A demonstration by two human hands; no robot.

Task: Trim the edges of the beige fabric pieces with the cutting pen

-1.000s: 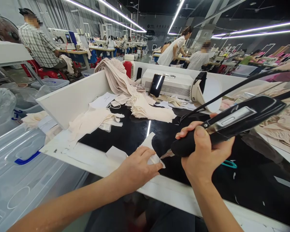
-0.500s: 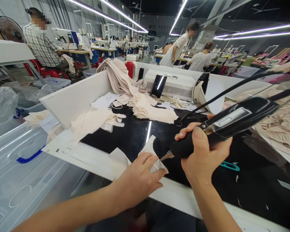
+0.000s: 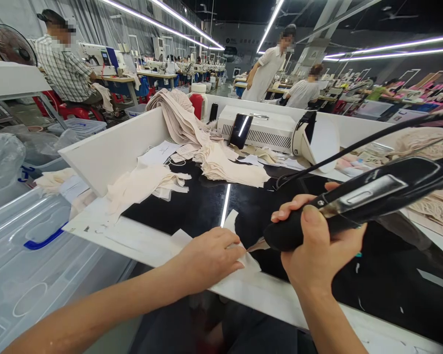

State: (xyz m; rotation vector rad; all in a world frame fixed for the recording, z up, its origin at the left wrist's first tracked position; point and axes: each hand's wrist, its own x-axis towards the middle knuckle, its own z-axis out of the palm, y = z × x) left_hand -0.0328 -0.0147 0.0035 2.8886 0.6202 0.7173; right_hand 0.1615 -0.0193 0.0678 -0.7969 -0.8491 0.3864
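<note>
My right hand (image 3: 317, 246) is wrapped round a black hand-held cutting tool (image 3: 354, 201) with a cable running off to the back right. Its metal tip (image 3: 256, 244) touches a small white fabric piece (image 3: 239, 241) lying on the black table top (image 3: 206, 201). My left hand (image 3: 206, 258) lies flat on that piece with fingers stretched out, pressing it down near the table's front edge, fingertips just left of the tool tip.
Beige fabric pieces (image 3: 147, 182) and a taller pile (image 3: 221, 164) lie at the back left beside a white side wall (image 3: 110, 152). A white machine (image 3: 262, 130) and a phone (image 3: 239, 130) stand behind. A clear plastic bin (image 3: 29, 255) sits at my left. Other people work further off.
My left hand has slid the white piece slightly toward the front edge. The tool tip has come down and now meets the piece beside my fingertips.
</note>
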